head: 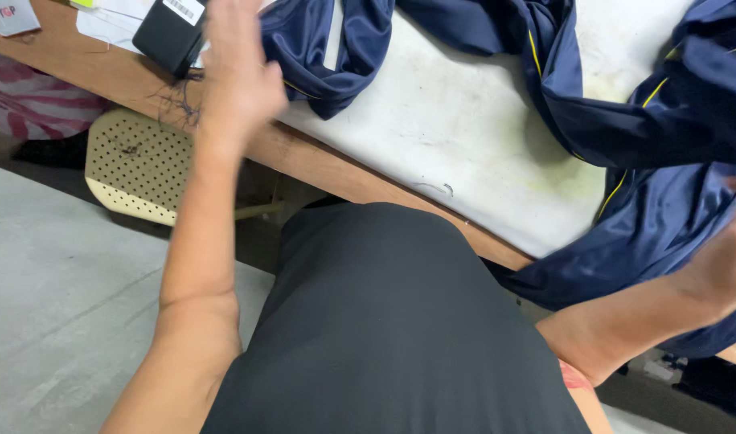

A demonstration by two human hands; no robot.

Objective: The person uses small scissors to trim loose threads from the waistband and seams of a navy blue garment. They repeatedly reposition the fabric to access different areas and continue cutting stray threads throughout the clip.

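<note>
Navy satin garment (625,120) with thin yellow piping sprawls across the white counter (456,128), its long run reaching from a bunched sleeve at upper left to a heap draped over the near edge at right. The left hand (237,76) hovers flat with fingers spread, just beside that sleeve and a black box (171,34). The right hand (729,257) presses into the draped heap; its grip cannot be told.

Black box-shaped device (171,34) sits at counter's (464,120) wooden front edge, top left, w/ a white rectangular barcode label (184,9) on its top face. Further left of it, at frame corner, lies a small pale card (10,14) w/ red print. White papers (110,24) lie btw. them.
</note>
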